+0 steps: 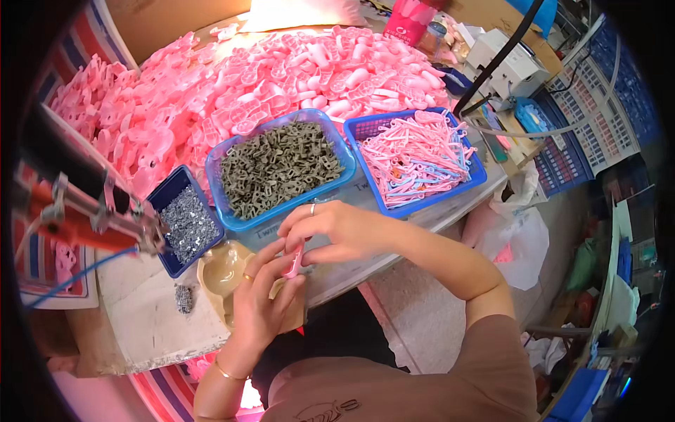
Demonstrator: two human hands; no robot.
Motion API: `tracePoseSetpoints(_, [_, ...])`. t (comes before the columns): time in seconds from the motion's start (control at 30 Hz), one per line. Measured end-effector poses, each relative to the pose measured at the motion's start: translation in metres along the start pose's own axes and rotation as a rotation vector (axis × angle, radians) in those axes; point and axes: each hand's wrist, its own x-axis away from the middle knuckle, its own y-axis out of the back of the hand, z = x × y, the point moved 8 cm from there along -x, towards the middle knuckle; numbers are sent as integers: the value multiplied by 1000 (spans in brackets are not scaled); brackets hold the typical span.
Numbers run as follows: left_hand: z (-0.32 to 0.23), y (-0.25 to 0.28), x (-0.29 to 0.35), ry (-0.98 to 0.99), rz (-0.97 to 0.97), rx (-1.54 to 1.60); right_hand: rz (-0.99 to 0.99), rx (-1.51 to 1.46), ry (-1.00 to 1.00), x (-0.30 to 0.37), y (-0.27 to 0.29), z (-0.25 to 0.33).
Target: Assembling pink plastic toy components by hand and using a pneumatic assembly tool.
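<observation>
A small pink plastic part (294,263) is held between my two hands in front of me. My left hand (261,295) pinches its lower end between thumb and fingers. From above and to the right, my right hand (336,231) closes its fingers on the upper end; its fingertips partly hide the part. Just beyond the hands stands a clear blue basin (261,224) heaped with dark grey-green small clips (278,169). Beneath my left hand lies a tan moulded tray (223,271) with rounded hollows.
A dark blue tray (184,266) holds small silvery metal pieces, with a little pile (184,299) beside it. A blue basket (422,202) carries pink and light-blue strips. Pink plastic shells (274,81) cover the table's back. A metal-and-orange arm-like device (105,218) stands left.
</observation>
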Motion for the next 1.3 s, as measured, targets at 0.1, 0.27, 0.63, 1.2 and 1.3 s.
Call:
tracePoseSetpoints(0.1, [-11,0,1,-127,-73,-69,-63,-330,-150,10,10,-12])
tracePoseSetpoints(0.27, [-14,6,20,-78,-72,-100,-642,-39,-390,94,149,-104])
tracePoseSetpoints(0.63, [-17,-6,38,-113,-17,-176,-950,786,-779,202,254,-187])
tracePoseSetpoints(1.2, [-19,-6,45,-11,17,-145,-1046,751,-897,177,299,-199])
tracePoseSetpoints(1.3, [-18,-9,44,-9,17,-132,-995,1006,-777,171,297,-208])
